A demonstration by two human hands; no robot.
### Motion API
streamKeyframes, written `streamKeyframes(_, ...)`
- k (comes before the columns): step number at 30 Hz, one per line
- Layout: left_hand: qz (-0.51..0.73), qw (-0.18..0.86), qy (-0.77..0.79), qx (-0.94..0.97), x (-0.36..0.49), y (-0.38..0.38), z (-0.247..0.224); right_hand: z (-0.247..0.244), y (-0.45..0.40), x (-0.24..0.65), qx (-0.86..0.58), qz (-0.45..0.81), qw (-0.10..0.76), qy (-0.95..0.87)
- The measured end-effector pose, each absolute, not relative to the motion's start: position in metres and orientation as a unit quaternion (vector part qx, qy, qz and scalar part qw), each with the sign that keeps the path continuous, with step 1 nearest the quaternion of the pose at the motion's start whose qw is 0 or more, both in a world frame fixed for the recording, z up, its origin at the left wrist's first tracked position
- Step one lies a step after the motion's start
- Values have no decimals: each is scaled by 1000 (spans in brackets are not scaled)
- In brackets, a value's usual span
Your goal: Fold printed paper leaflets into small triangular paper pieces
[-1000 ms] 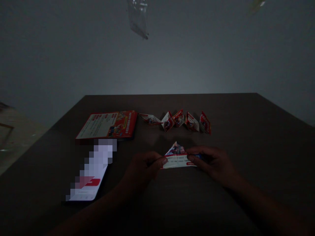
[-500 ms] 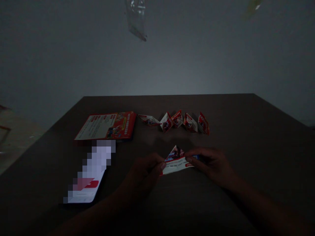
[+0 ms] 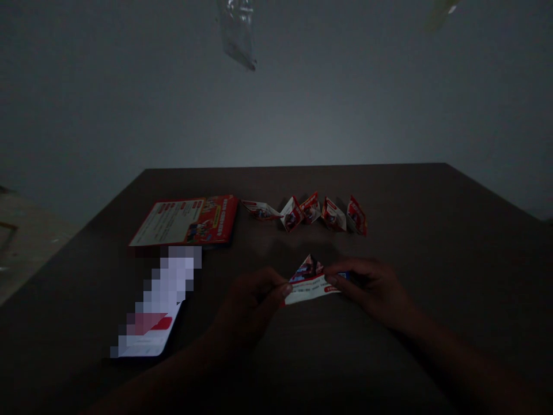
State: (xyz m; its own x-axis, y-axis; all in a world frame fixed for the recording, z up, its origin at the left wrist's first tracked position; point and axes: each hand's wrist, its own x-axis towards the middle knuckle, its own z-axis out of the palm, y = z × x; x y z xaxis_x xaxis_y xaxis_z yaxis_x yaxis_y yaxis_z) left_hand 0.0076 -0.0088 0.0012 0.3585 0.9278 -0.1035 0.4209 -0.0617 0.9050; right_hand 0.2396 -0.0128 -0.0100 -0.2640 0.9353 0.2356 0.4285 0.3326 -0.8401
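Note:
A partly folded paper sheet (image 3: 307, 290), white with red print and a pointed picture flap on top, is held above the dark table. My left hand (image 3: 254, 300) pinches its left end between thumb and fingers. At the other end, my right hand (image 3: 374, 288) is closed on the paper, thumb below and fingers above. Beyond my hands stand several folded paper pieces (image 3: 292, 214) in red and white, lined up in a row.
A stack of printed red and white sheets (image 3: 173, 222) lies at the left of the table (image 3: 415, 213). Nearer me is a phone (image 3: 149, 349) with its screen lit and partly blurred. A clear plastic bag (image 3: 237, 34) hangs against the wall.
Both hands keep their hold on the folded paper, almost still. The view has shifted very slightly; the other things stay in place.

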Motion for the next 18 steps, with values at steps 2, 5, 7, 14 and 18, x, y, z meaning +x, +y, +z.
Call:
streamKeyframes(2,272,467,498,678,7,-9,1,-10,-13,240,-470,331,383,-723)
streamKeyframes(5,271,472,503,671,6,-8,0,-11,-12,240,-465,337,385,-723)
streamKeyframes(7,270,483,508,660,6,-7,-2,-12,-12,240,-465,339,383,-722)
streamKeyframes(14,273,505,501,647,8,-6,-3,-10,-12,239,-500,334,367,-709)
streamKeyframes(18,269,493,503,657,8,-7,-5,-9,-11,237,-499,332,371,-709)
